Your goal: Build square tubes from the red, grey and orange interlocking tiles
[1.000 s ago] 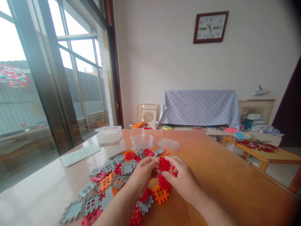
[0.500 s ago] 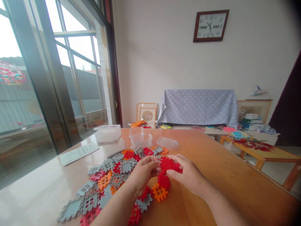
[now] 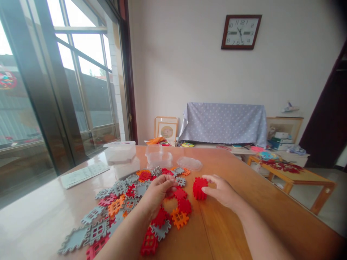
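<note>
One toothed red plastic block (image 3: 200, 188), lower centre-right, likely light and stiff, suits the side-pinching right hand (image 3: 222, 192); the left hand's (image 3: 157, 192) grasp is unclear.

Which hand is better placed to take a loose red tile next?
Left, I'd judge: the left hand is close beside the loose red tiles, while the right hand grips the red stack.

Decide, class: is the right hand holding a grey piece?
No, the right hand has its thumb and fingers on a red stack of toothed pieces.
</note>
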A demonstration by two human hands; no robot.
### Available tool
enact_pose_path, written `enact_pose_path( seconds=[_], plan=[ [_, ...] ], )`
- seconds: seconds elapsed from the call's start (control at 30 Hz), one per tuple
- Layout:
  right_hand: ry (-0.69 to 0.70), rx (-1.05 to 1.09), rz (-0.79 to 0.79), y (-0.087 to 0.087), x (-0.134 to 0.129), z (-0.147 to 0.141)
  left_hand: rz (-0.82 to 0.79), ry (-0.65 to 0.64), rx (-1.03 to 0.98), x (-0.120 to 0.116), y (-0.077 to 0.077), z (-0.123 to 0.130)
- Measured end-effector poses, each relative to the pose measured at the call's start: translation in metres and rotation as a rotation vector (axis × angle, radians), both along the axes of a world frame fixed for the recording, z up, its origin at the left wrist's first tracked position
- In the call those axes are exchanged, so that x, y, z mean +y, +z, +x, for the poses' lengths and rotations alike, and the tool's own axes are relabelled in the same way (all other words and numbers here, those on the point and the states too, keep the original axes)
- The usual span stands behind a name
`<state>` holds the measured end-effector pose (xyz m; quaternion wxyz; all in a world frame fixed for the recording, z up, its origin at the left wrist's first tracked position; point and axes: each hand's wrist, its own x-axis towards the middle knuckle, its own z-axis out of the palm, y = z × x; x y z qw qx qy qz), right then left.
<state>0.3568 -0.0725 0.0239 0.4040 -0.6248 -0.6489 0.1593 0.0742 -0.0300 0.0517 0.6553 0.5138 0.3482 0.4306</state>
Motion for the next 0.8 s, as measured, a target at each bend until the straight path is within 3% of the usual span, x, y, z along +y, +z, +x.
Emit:
enact_pose_path(
  seconds=[0.57, 0.8],
  plan=[
    [0.035, -0.039, -0.087, -0.006, 0.002, 0.001, 0.013, 0.018, 0.017, 0.006, 0.000, -0.005],
    [0.017, 0.028, -0.097, -0.008, 0.002, 0.002, 0.067, 0.098, 0.095, 0.010, 0.005, -0.011]
  ],
)
